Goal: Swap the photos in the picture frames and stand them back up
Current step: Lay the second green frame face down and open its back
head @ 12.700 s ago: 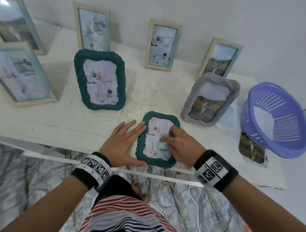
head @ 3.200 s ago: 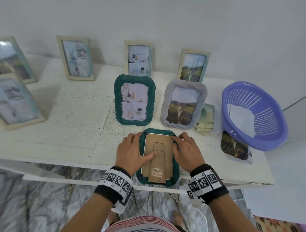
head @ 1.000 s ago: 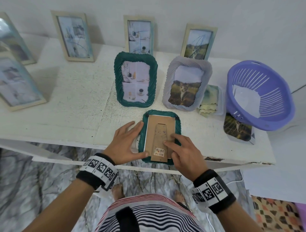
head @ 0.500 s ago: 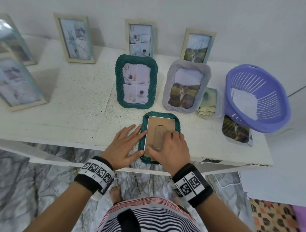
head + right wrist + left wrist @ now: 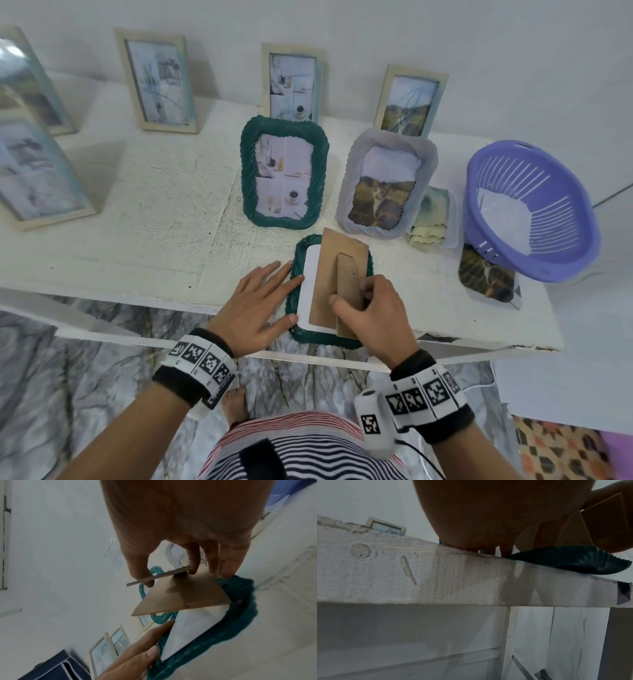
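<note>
Right hand (image 5: 373, 318) is pinching the cardboard backing (image 5: 334, 274) by its stand, lifting it off the face-down green frame (image 5: 298, 263); left hand (image 5: 255, 305) is lying flat, pressing the frame's left edge at the table's (image 5: 154, 212) front edge, long axis running front-to-back. Two frames are standing just behind; a purple basket (image 5: 531, 209) is sitting right.

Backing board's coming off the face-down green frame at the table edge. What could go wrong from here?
1. The small green frame overhangs the table edge; the left hand only rests flat beside it, so pulling could drag it off.
2. The right hand pinches the backing board by its stand flap; the flap may bend or tear.
3. The white photo back lies exposed; it could lift out with the board and slide off.
</note>
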`<control>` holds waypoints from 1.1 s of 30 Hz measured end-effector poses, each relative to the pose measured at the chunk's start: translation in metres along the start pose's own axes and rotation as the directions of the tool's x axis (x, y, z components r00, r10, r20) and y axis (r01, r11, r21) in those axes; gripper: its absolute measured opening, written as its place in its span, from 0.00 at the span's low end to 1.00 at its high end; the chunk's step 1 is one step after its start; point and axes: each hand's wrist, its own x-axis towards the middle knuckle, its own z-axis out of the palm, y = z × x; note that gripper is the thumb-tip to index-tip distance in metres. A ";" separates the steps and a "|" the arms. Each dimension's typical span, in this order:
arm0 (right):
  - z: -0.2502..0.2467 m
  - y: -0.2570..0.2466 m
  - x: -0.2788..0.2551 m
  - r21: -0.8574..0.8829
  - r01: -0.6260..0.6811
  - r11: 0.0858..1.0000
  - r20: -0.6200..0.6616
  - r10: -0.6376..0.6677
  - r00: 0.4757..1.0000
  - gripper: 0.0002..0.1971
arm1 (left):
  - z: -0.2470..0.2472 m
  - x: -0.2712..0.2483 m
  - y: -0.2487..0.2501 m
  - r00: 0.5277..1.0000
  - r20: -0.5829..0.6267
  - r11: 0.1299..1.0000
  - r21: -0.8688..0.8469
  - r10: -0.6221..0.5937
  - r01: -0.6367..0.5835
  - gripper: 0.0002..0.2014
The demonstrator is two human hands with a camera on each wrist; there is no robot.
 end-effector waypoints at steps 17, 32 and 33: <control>-0.051 0.065 0.005 -0.518 -0.090 0.851 -0.128 0.027 0.991 0.29 | 0.001 -0.001 0.003 1.000 -0.020 1.000 0.016 0.005 -0.005 0.33; 0.007 0.011 0.006 -0.499 0.503 0.706 0.343 -0.371 0.863 0.23 | 0.002 -0.001 0.005 0.999 -0.044 1.000 0.011 -0.004 0.005 0.33; 0.007 0.011 0.006 -0.512 0.501 0.698 0.341 -0.370 0.864 0.23 | 0.002 -0.001 0.005 0.999 -0.046 1.000 0.007 -0.006 0.006 0.33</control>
